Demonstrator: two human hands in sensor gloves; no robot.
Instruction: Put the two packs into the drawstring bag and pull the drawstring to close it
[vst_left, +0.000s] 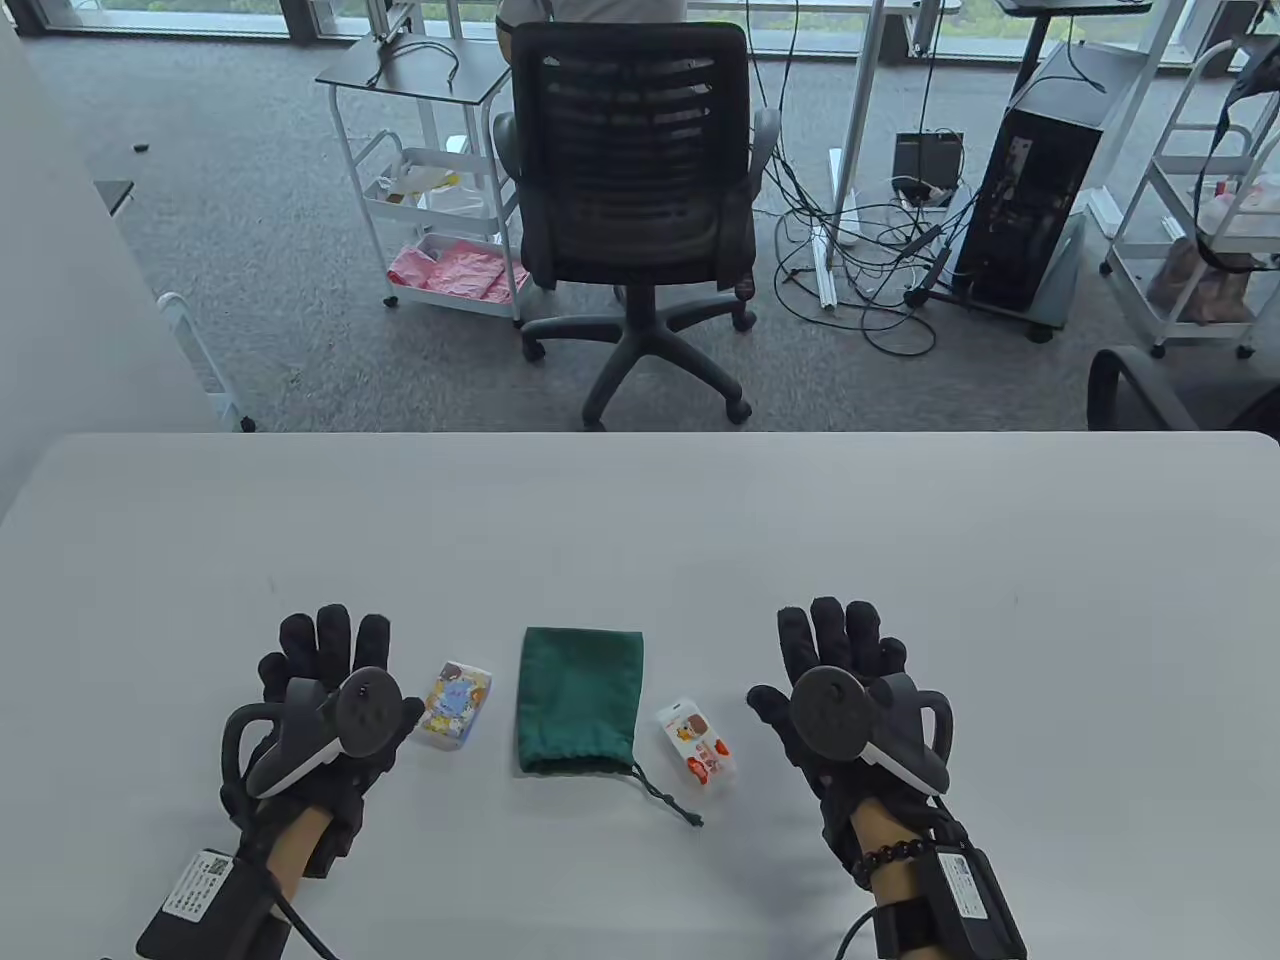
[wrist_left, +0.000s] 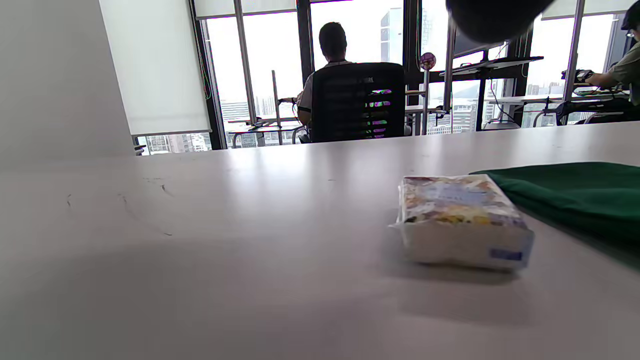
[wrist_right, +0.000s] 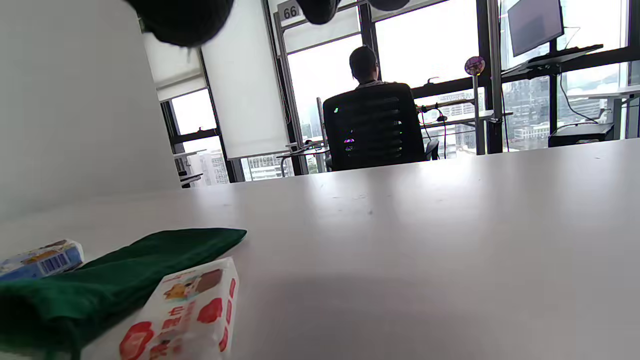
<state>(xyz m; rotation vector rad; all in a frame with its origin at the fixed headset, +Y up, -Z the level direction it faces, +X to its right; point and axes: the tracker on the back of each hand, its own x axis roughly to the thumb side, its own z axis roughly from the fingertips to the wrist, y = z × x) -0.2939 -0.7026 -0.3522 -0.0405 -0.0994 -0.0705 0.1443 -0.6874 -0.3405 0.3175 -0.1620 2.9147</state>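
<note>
Both black-gloved hands lie flat, palms down, on the white counter (vst_left: 640, 520), fingers straight and spread, gripping nothing: the left hand (vst_left: 325, 690) at the near left, the right hand (vst_left: 845, 690) at the near right (each with a tracker strapped on its back). Between them lies the flat green fabric drawstring bag (vst_left: 578, 698), its gathered mouth and dark cord (vst_left: 668, 797) toward the person. A small blue-and-yellow printed pack (vst_left: 455, 704) rests just beside the left hand; a small white pack with red-orange print (vst_left: 697, 752) sits between bag and right hand, touching neither.
</note>
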